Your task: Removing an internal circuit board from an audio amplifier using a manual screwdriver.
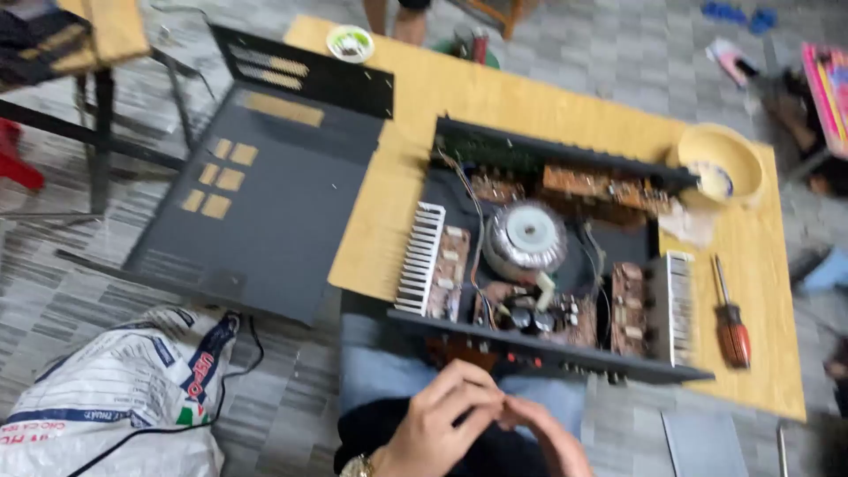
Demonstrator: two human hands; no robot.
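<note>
Open black amplifier chassis (539, 265) on the wooden bench (530, 97), red-handled screwdriver (730, 322) just right of it, yellow bowl (720, 163) behind, left hand (437, 424) and right hand (543, 437) touching below its front.

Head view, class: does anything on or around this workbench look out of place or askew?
Yes. The amplifier chassis sits open, its boards bare and its front edge overhanging the wooden table. Its dark metal cover lies detached, propped aslant off the table's left edge.

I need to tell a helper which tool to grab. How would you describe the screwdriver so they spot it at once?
Start at the low wooden table carrying the opened amplifier. Look on the bare wood just right of the amplifier's right edge, below the yellow bowl. The screwdriver lies there alone, metal shaft pointing away, and its reddish-brown handle is the only one on the table.
</note>
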